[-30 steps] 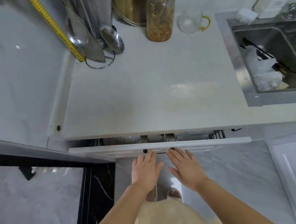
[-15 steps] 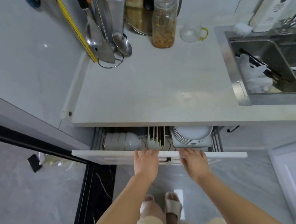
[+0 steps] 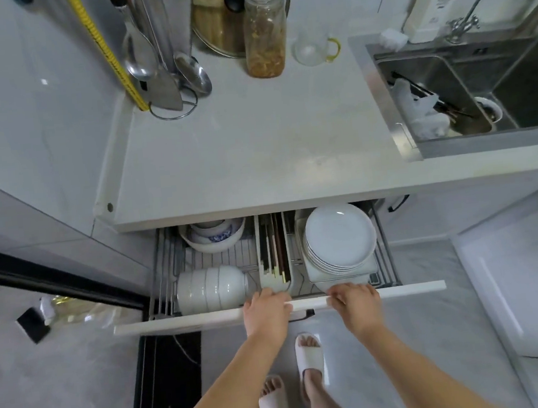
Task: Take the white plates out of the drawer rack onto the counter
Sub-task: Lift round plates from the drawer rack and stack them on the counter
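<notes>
In the drawer rack (image 3: 165,266) under the worktop (image 3: 256,152), plates (image 3: 340,239) are stacked on the right, chopsticks (image 3: 274,252) lie in the middle, and bowls (image 3: 211,288) sit on the left. Both hands rest on the drawer front (image 3: 180,321); the sink (image 3: 378,94) lies right of the worktop.

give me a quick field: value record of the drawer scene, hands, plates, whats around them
drawer front: pulled out below the counter
left hand: fingers curled over the drawer front
right hand: gripping the drawer front too
white plates: stacked in the rack's right section, untouched
chopsticks: in the narrow middle tray
bowls: nested on their side, left section
progress: no plates on the counter yet
</notes>
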